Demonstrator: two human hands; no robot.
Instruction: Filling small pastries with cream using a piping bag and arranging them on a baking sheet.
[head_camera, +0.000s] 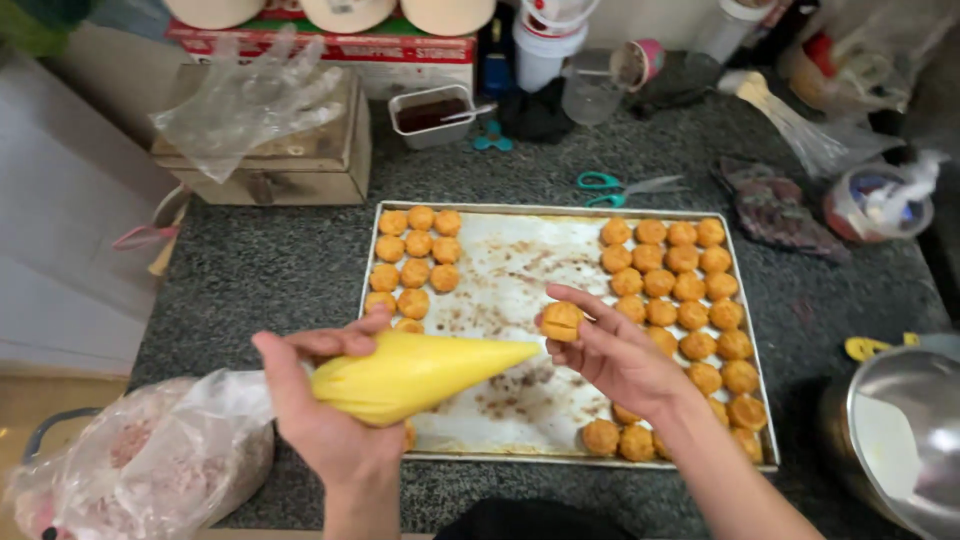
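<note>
While the left hand squeezes a yellow piping bag of cream, fingers wrapped tight around its fat end, the bag's pointed tip reaches across to a small golden puff pinched between the thumb and fingertips of the right hand. The tip appears to touch the puff's side or sit just beside it (the exact contact is too small to tell). Both hands hover over the bare, crumb-stained middle of a metal baking tray that lies on a dark speckled counter. By the look of it, this is the filling step: one puff held up to take cream from the bag. The next move would call for a steady tip set into the pastry and a gentle, even squeeze, so the shell neither splits nor overflows. A small group of puffs sits at the tray's left end, and a larger block of puffs fills the right end. Beyond the tray lie teal-handled scissors, with a crumpled clear plastic glove on a box to the far left. A clear plastic bag rests at the near left, and a steel bowl stands at the near right.
</note>
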